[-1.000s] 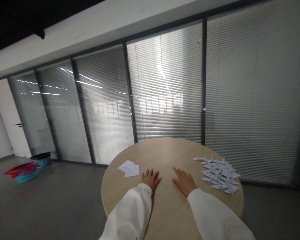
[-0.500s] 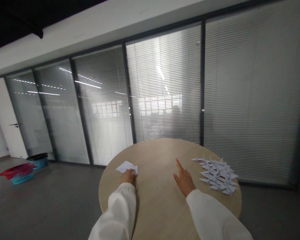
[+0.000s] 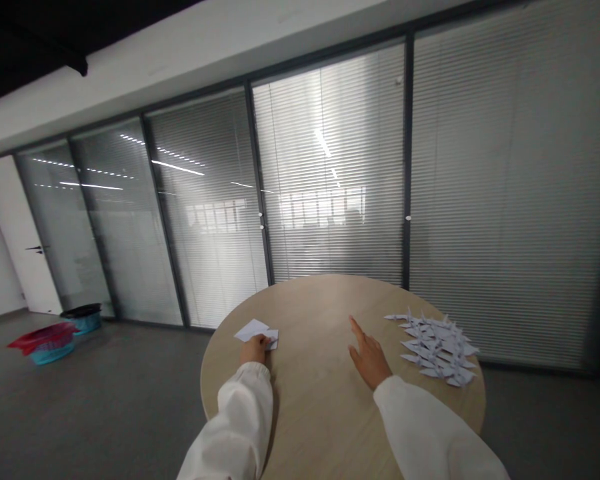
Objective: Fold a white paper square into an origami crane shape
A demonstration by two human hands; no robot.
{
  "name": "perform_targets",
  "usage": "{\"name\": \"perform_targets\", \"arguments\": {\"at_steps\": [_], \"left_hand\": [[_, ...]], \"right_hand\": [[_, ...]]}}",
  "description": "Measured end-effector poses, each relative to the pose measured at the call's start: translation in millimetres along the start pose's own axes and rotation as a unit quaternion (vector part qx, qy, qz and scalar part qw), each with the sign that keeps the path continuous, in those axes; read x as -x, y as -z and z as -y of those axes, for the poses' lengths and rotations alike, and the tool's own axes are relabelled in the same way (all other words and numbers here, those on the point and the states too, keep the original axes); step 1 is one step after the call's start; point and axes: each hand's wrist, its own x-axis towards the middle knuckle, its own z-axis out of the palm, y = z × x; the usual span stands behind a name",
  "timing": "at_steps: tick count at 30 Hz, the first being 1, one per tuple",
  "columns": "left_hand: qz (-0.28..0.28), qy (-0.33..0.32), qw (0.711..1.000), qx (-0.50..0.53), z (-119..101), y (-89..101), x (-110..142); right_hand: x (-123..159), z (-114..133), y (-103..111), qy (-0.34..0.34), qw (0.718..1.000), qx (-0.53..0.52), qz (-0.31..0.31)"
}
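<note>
— Since the moment before, what has been altered at the table?
— The left hand (image 3: 255,349) has been carried from mid-table over to the paper sheets (image 3: 253,329), and its fingers have been laid across their near edge.
— Is that hand closed on them?
— That cannot be told: the fingers are seen over the paper, but no pinch is shown, and the sheets are left lying flat on the table (image 3: 325,300).
— And the right hand (image 3: 370,360)?
— It is held open, palm down, with the index finger extended forward, just short of the paper cranes (image 3: 436,348), which are heaped near the rim, untouched.
— How are the arms placed?
— Both are reached forward in white sleeves (image 3: 243,427), the left having been drawn outward, so that bare table is left between them.
</note>
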Motion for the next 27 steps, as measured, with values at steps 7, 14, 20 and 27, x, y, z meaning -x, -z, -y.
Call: {"name": "perform_targets", "arguments": {"at_steps": [7, 14, 20, 27], "left_hand": [[-0.057, 0.035, 0.998, 0.019, -4, 8.5, 1], [-0.084, 0.049, 0.989, 0.113, -1, 9.5, 1], [-0.096, 0.060, 0.986, 0.120, 3, 8.7, 0], [-0.203, 0.067, 0.969, 0.126, -4, 15.7, 7]], "right_hand": [[-5, -10, -7, 0.075, 0.992, -0.039, -0.094], [-5, -13, -8, 0.091, 0.985, -0.060, -0.131], [-5, -14, -10, 0.085, 0.984, -0.086, -0.132], [-4, -10, -6, 0.072, 0.981, -0.122, -0.130]]}}
